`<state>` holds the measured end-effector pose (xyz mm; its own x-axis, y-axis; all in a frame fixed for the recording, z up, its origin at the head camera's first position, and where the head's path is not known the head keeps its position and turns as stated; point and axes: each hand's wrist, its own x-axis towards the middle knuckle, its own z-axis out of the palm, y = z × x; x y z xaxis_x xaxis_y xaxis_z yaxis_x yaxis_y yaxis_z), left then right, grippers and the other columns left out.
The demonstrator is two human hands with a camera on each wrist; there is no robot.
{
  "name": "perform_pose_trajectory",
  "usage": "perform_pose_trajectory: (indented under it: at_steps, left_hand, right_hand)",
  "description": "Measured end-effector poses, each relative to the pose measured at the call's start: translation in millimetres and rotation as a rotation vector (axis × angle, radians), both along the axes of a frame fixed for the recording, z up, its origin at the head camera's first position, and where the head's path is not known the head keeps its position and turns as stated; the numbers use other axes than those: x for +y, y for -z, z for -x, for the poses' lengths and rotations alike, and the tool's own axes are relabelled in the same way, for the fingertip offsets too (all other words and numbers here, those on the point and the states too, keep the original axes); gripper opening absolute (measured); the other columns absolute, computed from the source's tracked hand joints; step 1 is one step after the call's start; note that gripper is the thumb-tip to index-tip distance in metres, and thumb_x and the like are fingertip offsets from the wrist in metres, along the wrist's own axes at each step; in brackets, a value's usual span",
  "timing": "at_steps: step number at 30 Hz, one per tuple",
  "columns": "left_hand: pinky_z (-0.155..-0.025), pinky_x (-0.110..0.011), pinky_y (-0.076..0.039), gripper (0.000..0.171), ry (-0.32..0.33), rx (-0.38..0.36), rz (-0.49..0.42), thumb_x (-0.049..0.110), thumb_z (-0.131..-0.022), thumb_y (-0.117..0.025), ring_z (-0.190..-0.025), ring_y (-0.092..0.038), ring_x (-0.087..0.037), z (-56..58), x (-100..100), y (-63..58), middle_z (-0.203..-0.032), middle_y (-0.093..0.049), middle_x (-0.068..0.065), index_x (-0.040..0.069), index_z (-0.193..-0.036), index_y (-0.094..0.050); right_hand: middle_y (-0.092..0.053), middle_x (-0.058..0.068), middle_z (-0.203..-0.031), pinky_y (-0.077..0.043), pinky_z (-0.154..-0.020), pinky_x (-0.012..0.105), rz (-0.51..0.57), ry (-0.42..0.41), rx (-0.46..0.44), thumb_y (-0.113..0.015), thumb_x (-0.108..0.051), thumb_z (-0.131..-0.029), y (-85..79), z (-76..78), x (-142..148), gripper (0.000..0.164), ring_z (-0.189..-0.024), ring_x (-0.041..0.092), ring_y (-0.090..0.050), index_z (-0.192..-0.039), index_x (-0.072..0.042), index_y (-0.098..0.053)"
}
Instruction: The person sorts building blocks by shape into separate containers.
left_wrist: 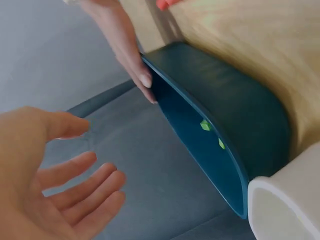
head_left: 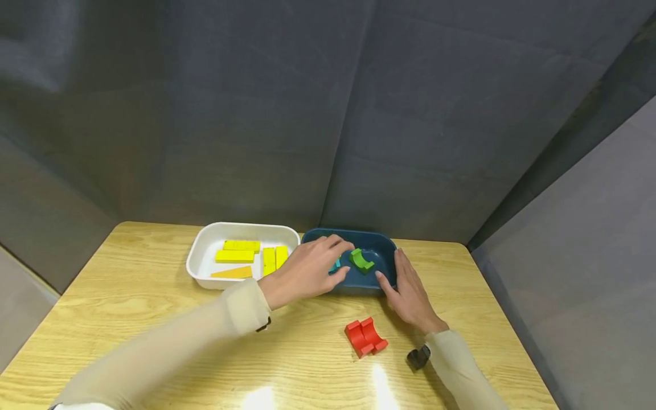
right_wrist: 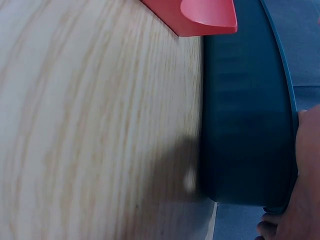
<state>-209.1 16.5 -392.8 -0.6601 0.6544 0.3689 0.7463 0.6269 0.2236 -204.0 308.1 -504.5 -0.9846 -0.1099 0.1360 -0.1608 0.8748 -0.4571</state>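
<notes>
My left hand (head_left: pixel 314 267) is over the left part of a dark blue bin (head_left: pixel 379 242), thumb and fingers spread apart. In the left wrist view that hand (left_wrist: pixel 75 185) holds nothing. A green arch-shaped block (head_left: pixel 361 261) lies inside the bin, and a light blue block (head_left: pixel 335 264) shows partly behind the left fingers. My right hand (head_left: pixel 412 296) grips the bin's right end, thumb at the rim and fingers around the outside. Two red arch-shaped blocks (head_left: pixel 366 337) sit side by side on the table in front of the bin.
Left of the blue bin, close against it, stands a white bin (head_left: pixel 205 250) holding several yellow blocks (head_left: pixel 234 256) and an orange-yellow wedge (head_left: pixel 233 273). Both stand on a wooden table (head_left: pixel 287 347). A grey curtain (head_left: pixel 256 114) hangs behind the table's back edge.
</notes>
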Motion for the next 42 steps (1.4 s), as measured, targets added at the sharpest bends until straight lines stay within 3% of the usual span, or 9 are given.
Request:
perform_pose_trajectory:
  at_steps: [7,13,18,26,31,36,42]
  left_hand:
    - [-0.089,-0.037,-0.065,0.047,-0.010,-0.033,-0.088,0.033,-0.100,-0.076,-0.116,-0.071,-0.024,-28.7,-14.0,0.9,-0.136,-0.070,-0.009,0.011,-0.141,-0.067]
    - [-0.084,-0.035,-0.066,0.050,-0.038,-0.069,-0.156,0.036,-0.098,-0.078,-0.110,-0.072,-0.022,-46.1,-23.0,8.4,-0.132,-0.071,-0.005,0.011,-0.140,-0.067]
    - [-0.093,-0.040,-0.064,0.058,-0.065,-0.136,-0.178,0.046,-0.096,-0.077,-0.116,-0.071,-0.025,-58.6,-24.8,18.8,-0.137,-0.070,-0.007,0.013,-0.143,-0.065]
    - [-0.097,-0.038,-0.061,0.061,-0.071,-0.106,-0.110,0.054,-0.096,-0.073,-0.115,-0.069,-0.022,-75.8,-21.2,43.2,-0.136,-0.068,-0.003,0.015,-0.142,-0.065]
    - [-0.100,-0.038,-0.061,0.065,-0.047,-0.143,-0.055,0.055,-0.097,-0.072,-0.121,-0.067,-0.023,-84.9,-13.7,54.0,-0.140,-0.065,-0.005,0.014,-0.146,-0.062]
    - [-0.096,-0.035,-0.062,0.065,-0.011,-0.195,-0.016,0.054,-0.098,-0.072,-0.120,-0.067,-0.022,-87.6,-3.4,62.3,-0.140,-0.065,-0.006,0.013,-0.147,-0.061]
    - [-0.095,-0.034,-0.063,0.067,0.008,-0.196,0.069,0.057,-0.098,-0.070,-0.121,-0.067,-0.022,-88.4,10.7,74.4,-0.140,-0.065,-0.008,0.011,-0.146,-0.062]
  right_hand:
    - [-0.008,0.024,-0.178,-0.015,-0.130,0.067,0.001,0.006,-0.004,-0.046,-0.057,-0.112,0.8,-0.7,-0.2,0.091,-0.163,0.046,-0.014,-0.171,0.002,-0.009]
    - [-0.009,0.025,-0.178,-0.015,-0.130,0.067,0.002,0.001,0.000,-0.045,-0.056,-0.112,-1.6,-0.5,0.7,0.090,-0.163,0.046,-0.014,-0.170,0.002,-0.010]
    - [-0.009,0.024,-0.178,-0.014,-0.130,0.066,0.008,0.005,0.006,-0.045,-0.055,-0.112,-2.1,0.3,1.4,0.089,-0.163,0.046,-0.014,-0.171,0.002,-0.009]
    - [-0.007,0.022,-0.179,-0.014,-0.131,0.066,0.008,0.012,-0.012,-0.045,-0.057,-0.112,2.3,0.9,-0.1,0.090,-0.163,0.045,-0.013,-0.171,0.000,-0.007]
    - [-0.008,0.022,-0.179,-0.015,-0.130,0.067,0.015,0.015,-0.004,-0.045,-0.056,-0.112,2.4,-0.8,-1.0,0.090,-0.163,0.045,-0.013,-0.171,-0.001,-0.008]
    - [-0.008,0.022,-0.179,-0.014,-0.130,0.067,0.006,0.018,-0.001,-0.046,-0.055,-0.112,0.3,0.1,-2.0,0.089,-0.164,0.045,-0.013,-0.171,0.000,-0.008]
    - [-0.008,0.023,-0.179,-0.015,-0.130,0.066,0.007,0.024,-0.008,-0.045,-0.056,-0.112,0.8,0.6,-1.7,0.089,-0.163,0.045,-0.013,-0.171,0.000,-0.008]
